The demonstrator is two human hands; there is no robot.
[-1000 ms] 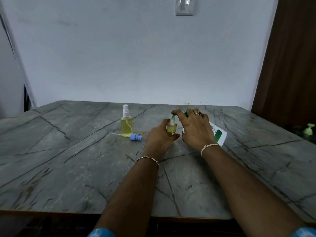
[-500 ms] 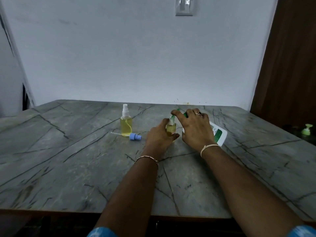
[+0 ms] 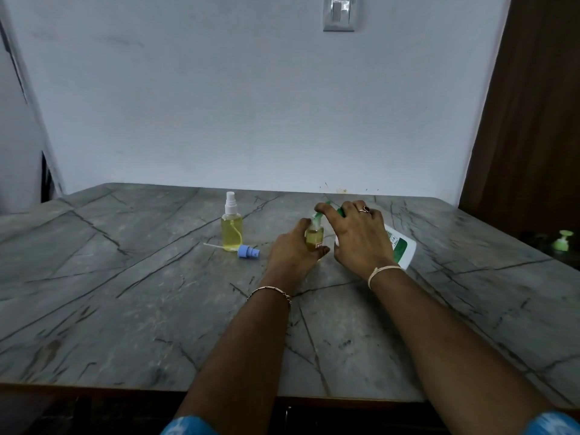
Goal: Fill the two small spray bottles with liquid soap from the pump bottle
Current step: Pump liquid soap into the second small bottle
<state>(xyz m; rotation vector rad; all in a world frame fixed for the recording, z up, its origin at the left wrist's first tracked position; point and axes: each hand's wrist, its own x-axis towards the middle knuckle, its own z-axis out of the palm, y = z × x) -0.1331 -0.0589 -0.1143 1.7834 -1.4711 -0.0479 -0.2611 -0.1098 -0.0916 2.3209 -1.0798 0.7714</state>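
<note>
My left hand (image 3: 290, 249) grips a small clear spray bottle (image 3: 314, 237) with yellow liquid in it, standing uncapped on the table. My right hand (image 3: 357, 237) lies over the green pump head of the white pump bottle (image 3: 403, 248), whose spout sits at the small bottle's mouth. A second small spray bottle (image 3: 231, 226), capped white and full of yellow liquid, stands to the left. A loose blue spray cap (image 3: 248, 252) with its white tube lies beside it.
The grey marbled table (image 3: 141, 309) ends at a white wall behind. A brown door panel (image 3: 533, 120) stands at the right. A green pump top (image 3: 561, 240) shows low at the far right, off the table.
Both hands and the bottles stay almost in place; the view has shifted slightly.
</note>
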